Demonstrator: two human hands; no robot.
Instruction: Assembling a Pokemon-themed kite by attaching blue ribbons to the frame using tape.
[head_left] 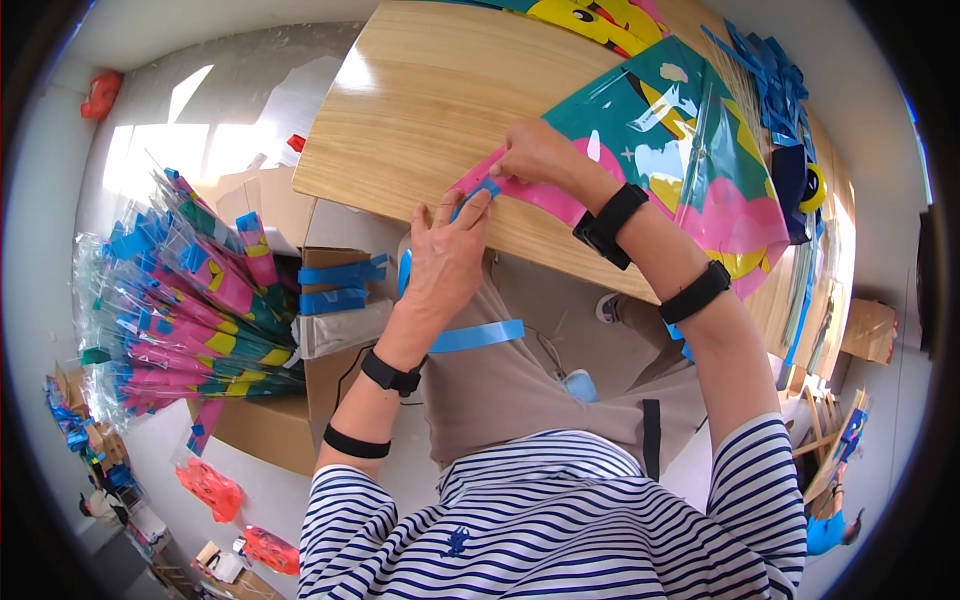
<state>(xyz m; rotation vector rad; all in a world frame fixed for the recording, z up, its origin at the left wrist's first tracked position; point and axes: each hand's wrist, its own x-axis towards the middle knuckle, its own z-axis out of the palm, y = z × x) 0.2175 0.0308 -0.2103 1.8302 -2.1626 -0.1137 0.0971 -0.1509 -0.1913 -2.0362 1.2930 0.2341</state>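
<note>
A colourful plastic kite (690, 150), teal, pink and yellow, lies spread on the wooden table (420, 110). Its pink corner (510, 188) reaches the table's near edge. My right hand (535, 152) pinches that pink corner from above. My left hand (445, 255) lies flat at the table edge, fingertips on a blue strip (478, 190) at the same corner. A blue tape strip (478, 336) hangs loose over my lap below the left hand. Both wrists and forearms carry black bands.
A heap of folded kites in clear sleeves (180, 300) lies on cardboard boxes (270, 430) at my left. Blue strips (340, 285) rest on a box. More blue strips (770, 70) and another kite (600, 20) lie at the table's far side. Orange items (210, 488) lie on the floor.
</note>
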